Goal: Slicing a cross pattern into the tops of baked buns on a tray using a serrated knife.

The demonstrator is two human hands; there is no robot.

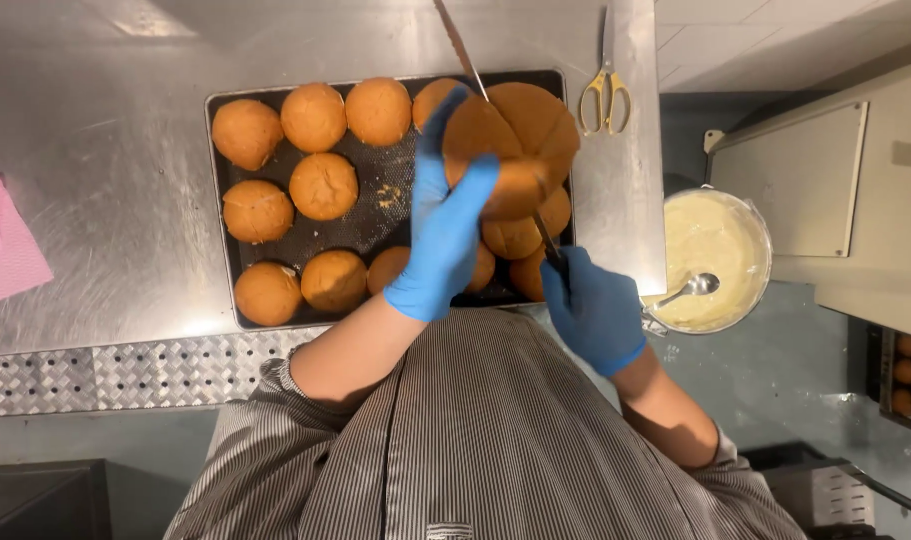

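Nearest the camera, the right hand in a blue glove is clenched around the dark handle of a long serrated bread knife, whose blade runs up toward twelve o'clock. At about ten o'clock from it, the left hand, also blue-gloved, grasps a round golden-brown bun, fingers spread along the bun's left side and thumb under it. The bun is held up above the right part of the tray, at twelve o'clock from the right hand, and the blade passes through it, splitting it into two halves that gape at the top. Beneath lies a dark rectangular perforated baking tray of similar buns on the brushed steel worktop. At three o'clock from the right hand, off the worktop's edge, stands a round metal bowl of pale cream with a spoon in it. Farther off, at one o'clock from the bun, yellow-handled scissors lie on the worktop. A pink cloth lies at the far left edge.
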